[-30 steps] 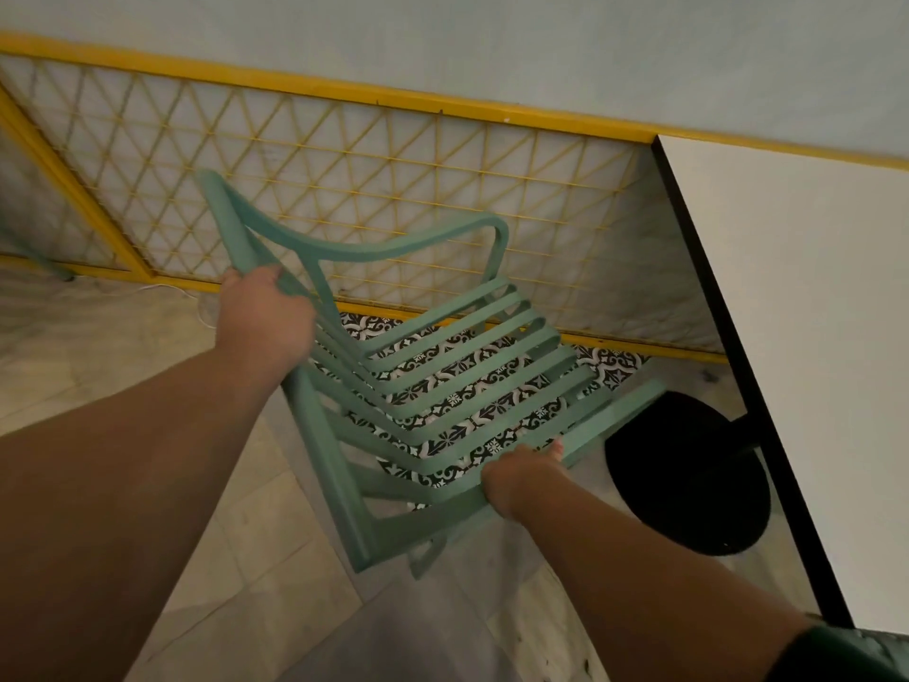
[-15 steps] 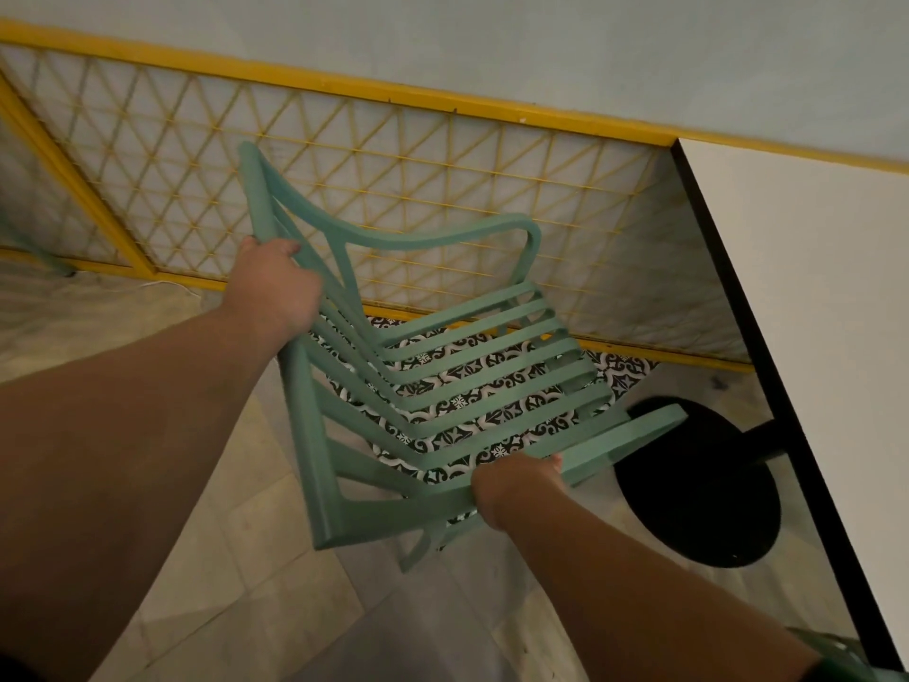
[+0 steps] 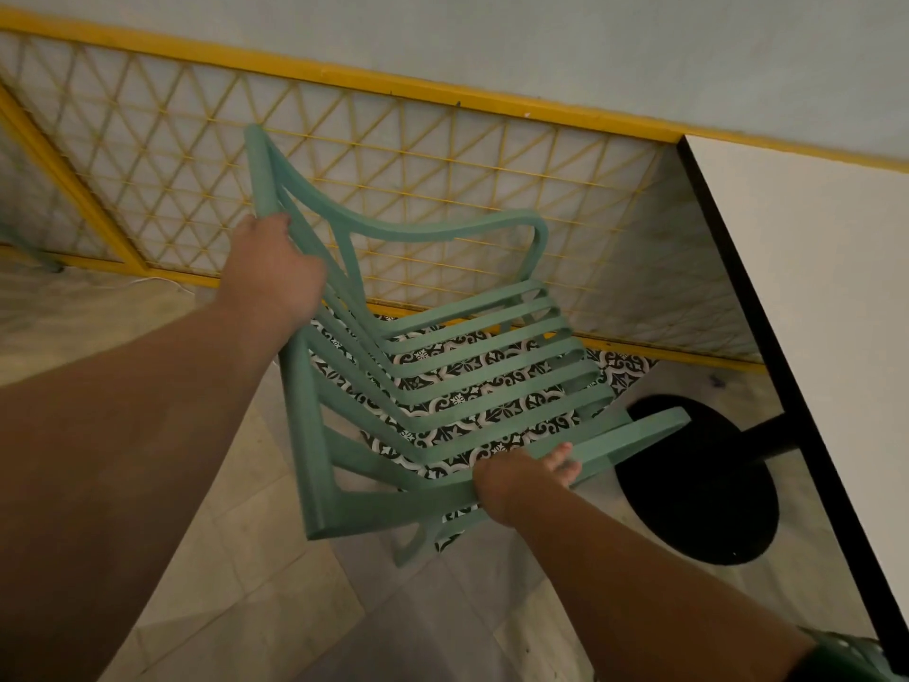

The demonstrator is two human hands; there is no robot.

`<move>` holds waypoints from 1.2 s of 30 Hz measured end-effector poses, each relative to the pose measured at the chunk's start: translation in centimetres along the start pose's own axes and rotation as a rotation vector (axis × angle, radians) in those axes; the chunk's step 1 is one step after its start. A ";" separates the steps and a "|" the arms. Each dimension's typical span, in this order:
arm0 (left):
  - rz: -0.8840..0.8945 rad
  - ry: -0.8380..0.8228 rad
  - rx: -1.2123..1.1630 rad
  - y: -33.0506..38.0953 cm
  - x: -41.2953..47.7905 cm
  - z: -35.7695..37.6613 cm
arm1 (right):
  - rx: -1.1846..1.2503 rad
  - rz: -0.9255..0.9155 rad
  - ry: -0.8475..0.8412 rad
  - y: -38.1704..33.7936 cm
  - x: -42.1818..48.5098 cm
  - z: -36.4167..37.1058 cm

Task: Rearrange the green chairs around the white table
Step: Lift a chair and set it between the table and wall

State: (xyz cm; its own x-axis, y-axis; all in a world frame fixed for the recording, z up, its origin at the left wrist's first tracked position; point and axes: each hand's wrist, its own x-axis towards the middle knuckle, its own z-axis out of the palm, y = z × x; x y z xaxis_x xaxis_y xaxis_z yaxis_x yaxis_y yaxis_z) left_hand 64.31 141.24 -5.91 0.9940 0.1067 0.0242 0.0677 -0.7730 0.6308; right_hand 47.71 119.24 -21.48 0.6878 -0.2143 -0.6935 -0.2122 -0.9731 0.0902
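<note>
Head view: left hand (image 3: 275, 273), right hand (image 3: 511, 479) grip green chair (image 3: 310, 435), seemingly lifted.

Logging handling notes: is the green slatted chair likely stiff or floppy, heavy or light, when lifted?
Probably stiff: the green slatted chair shows no sag, gripped by the left hand at its backrest and the right hand at a side rail. Likely light for its size: open slats. Tilted, it may swing.

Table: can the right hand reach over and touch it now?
Probably, but it must let go first: the right hand grips the chair. The table edge lies off to its right, and nothing stands between them.
</note>
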 end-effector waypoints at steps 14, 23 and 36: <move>-0.186 -0.070 0.134 0.1 -14.9 0.9 | 0.312 -0.249 -0.026 4.8 1.0 0.2; -0.115 -0.076 0.166 -0.4 -13.7 1.0 | 0.022 -0.139 0.020 9.2 1.9 -1.8; 0.016 -0.116 0.225 -1.1 -8.9 0.0 | 0.013 -0.110 0.056 6.5 1.3 -0.4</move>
State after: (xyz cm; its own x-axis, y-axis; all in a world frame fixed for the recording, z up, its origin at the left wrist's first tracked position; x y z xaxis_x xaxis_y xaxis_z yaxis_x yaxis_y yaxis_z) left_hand 55.41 141.15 -6.79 0.9974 0.0312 -0.0644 0.0565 -0.8953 0.4418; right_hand 47.53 112.61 -21.50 0.7453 -0.1106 -0.6575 -0.1416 -0.9899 0.0059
